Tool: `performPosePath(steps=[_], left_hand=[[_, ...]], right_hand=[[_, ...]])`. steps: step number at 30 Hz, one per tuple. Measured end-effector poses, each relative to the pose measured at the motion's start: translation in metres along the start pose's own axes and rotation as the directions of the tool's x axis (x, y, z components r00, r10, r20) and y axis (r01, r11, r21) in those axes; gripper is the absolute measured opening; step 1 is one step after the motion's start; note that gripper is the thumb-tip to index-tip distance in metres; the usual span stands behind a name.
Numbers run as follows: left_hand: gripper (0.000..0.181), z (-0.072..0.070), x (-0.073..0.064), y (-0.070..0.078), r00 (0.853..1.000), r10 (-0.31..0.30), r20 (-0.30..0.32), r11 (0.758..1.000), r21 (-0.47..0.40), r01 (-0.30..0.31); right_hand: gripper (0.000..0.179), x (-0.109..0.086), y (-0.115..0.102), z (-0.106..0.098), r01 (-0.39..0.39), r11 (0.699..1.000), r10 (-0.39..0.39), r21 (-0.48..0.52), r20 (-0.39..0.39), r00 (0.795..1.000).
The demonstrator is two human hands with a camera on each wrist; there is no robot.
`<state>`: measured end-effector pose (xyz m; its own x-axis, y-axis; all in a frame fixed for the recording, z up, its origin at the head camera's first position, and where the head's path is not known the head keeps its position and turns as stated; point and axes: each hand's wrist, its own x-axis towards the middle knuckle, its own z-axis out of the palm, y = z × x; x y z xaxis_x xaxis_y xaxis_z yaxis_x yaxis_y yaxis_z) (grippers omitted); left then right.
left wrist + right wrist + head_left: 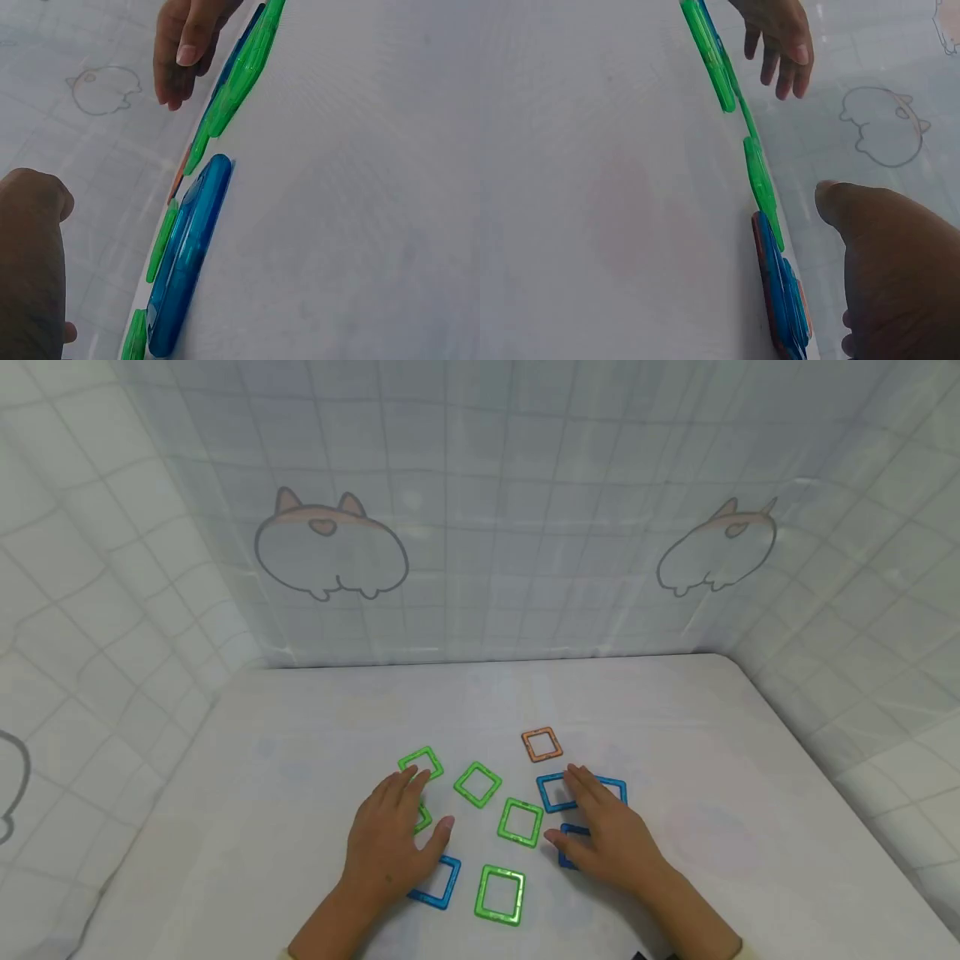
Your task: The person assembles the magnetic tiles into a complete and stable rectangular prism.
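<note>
My left hand (390, 835) hovers with spread fingers over two green square tile frames, partly covering the far one (415, 756). A blue square frame (452, 883) lies by its wrist and thumb. On the right, my right hand (611, 835) has straight fingers above blue square frames, one showing at its left side (543, 793) and a darker one under the thumb (565, 860). Both wrist views show a gap between hands and tiles; neither hand holds anything. Between them lie green frames, one in the middle (517, 841) and one nearer (497, 917).
An orange square frame (528, 748) lies farthest back on the white table (750, 760). Another green frame (487, 774) sits left of it. Pale gridded curtains (480, 552) with cartoon animals stand behind and at both sides.
</note>
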<state>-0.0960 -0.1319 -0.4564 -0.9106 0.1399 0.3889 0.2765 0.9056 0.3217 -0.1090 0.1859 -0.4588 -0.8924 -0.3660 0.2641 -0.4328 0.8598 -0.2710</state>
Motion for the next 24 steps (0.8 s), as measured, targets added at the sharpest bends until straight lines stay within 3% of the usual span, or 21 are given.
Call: performPosePath(steps=[11,24], left_hand=[[0.076,0.003,0.011,0.007,0.992,0.034,0.125,0.998,0.049,-0.041],[0.075,0.014,0.030,0.020,0.984,0.056,0.170,0.998,0.031,-0.062]], right_hand=[[0.092,0.008,-0.008,0.003,0.071,0.997,-0.070,-0.013,0.045,0.996],[0.087,0.023,-0.025,0.006,0.083,0.996,-0.086,0.037,0.107,0.990]])
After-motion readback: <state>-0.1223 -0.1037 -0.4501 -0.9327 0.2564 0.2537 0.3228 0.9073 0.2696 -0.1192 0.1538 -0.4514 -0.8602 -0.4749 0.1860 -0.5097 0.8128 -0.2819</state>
